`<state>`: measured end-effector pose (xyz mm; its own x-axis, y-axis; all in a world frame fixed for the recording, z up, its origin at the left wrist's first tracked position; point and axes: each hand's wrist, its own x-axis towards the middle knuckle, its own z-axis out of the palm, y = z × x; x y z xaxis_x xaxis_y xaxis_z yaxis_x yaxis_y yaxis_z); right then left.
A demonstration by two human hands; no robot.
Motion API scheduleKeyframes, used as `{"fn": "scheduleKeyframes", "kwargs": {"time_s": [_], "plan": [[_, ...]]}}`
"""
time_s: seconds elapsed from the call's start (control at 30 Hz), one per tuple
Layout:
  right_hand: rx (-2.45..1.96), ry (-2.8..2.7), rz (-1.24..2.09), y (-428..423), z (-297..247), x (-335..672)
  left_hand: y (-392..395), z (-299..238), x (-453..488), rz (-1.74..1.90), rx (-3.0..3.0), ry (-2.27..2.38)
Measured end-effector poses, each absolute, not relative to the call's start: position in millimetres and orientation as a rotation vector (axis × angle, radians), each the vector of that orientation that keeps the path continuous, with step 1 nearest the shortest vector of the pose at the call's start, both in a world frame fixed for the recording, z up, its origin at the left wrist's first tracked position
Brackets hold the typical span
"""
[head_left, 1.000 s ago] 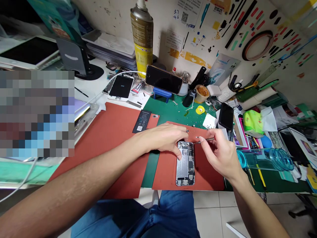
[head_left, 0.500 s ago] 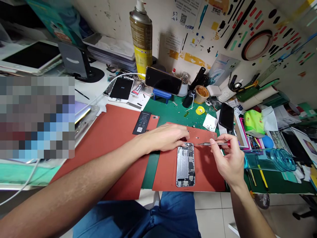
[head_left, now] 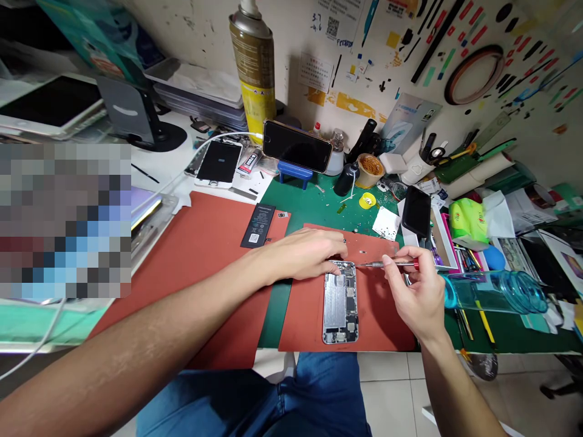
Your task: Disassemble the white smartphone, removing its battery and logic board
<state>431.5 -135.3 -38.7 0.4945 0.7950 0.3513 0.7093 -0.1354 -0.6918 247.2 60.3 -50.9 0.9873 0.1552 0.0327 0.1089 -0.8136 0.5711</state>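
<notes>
An opened phone [head_left: 336, 306] lies on a red-brown mat, its inner metal frame and circuit board showing. Over its top left corner is my left hand [head_left: 319, 252], the thumb pressing on the frame and the fingers curled beyond the top edge, partly hidden. My right hand [head_left: 416, 285] pinches a slim screwdriver [head_left: 377, 264] with a silver shaft and a red part near the grip. Held almost level, the tool points left, its tip at the phone's upper right corner; whether it touches is too small to tell. A black phone battery [head_left: 259, 226] lies to the left.
A phone on a blue stand [head_left: 295, 173] stands behind, beside a spray can [head_left: 252, 73]. A yellow cap [head_left: 367, 200], a black phone [head_left: 416, 211] and a white square pad [head_left: 386, 223] sit at back right. A blue clear bottle [head_left: 492, 291] lies right of my right hand.
The screwdriver tip has come left, closer to the phone's top right corner. My left thumb has slid slightly down onto the frame. The camera view has shifted a little.
</notes>
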Motion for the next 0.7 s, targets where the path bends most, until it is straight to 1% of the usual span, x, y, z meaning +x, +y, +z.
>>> {"fn": "scheduleKeyframes", "kwargs": {"time_s": [0.2, 0.47, 0.57, 0.7], "plan": [[-1.774, -1.102, 0.217, -134, -39, 426, 56, -52, 248, 0.248, 2.453, 0.155], [-1.672, -0.968, 0.298, -128, -38, 418, 56, -49, 248, 0.326, 2.415, 0.105], [-1.652, -0.878, 0.22, -133, -37, 417, 58, -50, 246, 0.339, 2.411, 0.097], [-1.616, -0.652, -0.012, -161, -42, 405, 61, -51, 242, 0.376, 2.436, 0.126]]}}
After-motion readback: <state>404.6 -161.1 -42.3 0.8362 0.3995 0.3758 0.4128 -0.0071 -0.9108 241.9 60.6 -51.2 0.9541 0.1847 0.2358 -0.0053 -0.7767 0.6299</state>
